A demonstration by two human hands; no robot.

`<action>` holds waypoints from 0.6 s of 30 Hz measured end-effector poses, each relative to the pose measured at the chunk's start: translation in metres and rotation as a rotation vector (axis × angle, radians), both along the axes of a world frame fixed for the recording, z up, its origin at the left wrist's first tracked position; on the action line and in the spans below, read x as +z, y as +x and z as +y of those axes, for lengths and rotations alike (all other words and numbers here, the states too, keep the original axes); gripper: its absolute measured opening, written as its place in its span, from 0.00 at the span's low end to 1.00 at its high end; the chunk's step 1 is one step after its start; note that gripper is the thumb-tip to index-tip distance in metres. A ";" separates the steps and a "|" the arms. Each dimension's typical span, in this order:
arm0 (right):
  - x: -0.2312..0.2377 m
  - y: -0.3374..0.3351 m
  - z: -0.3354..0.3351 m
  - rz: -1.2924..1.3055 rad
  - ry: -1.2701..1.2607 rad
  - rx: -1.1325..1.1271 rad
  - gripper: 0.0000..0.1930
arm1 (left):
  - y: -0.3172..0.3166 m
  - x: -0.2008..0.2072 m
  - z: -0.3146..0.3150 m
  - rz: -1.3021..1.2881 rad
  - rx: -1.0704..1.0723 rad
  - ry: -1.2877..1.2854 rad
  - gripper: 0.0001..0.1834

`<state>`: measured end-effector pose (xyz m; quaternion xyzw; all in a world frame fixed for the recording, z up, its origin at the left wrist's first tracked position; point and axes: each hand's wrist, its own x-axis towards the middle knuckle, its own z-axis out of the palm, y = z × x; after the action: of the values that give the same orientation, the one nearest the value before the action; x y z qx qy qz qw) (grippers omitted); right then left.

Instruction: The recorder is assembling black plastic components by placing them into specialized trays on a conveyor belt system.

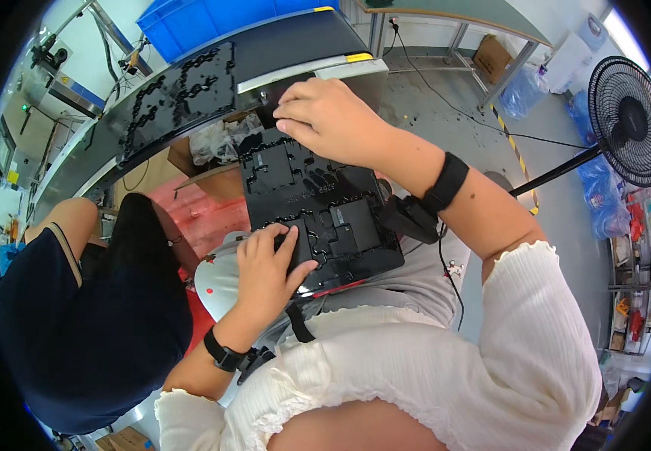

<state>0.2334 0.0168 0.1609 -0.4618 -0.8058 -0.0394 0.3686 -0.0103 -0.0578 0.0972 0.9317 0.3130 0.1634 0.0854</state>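
A black molded plastic tray (265,196) rests across my lap, with shaped recesses along it. Flat black rectangular parts sit in it, one part (355,225) at the right and another (272,167) toward the far side. My left hand (264,263) lies at the tray's near left, fingers and thumb spread, their tips touching a narrow black part (297,239). Over the tray's far edge, my right hand (334,120) is raised with fingertips pinched together. Whatever is between those fingertips, if anything, is too small or hidden to tell.
Beyond the tray, a conveyor (288,45) carries another black tray (182,94). Under it stands a cardboard box (220,182) with clear plastic bags. A co-worker (107,301) sits close at my left. A black fan (630,120) stands at right; a blue crate (212,22) is behind.
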 end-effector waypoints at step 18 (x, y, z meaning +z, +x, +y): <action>-0.019 -0.014 0.055 -0.447 0.183 -0.111 0.16 | -0.026 0.001 0.001 -0.150 0.035 -0.326 0.33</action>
<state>0.2195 0.0719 0.1423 -0.4498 -0.8338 -0.2338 0.2187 -0.0364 -0.0569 0.0979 0.8851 0.3443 0.1809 0.2557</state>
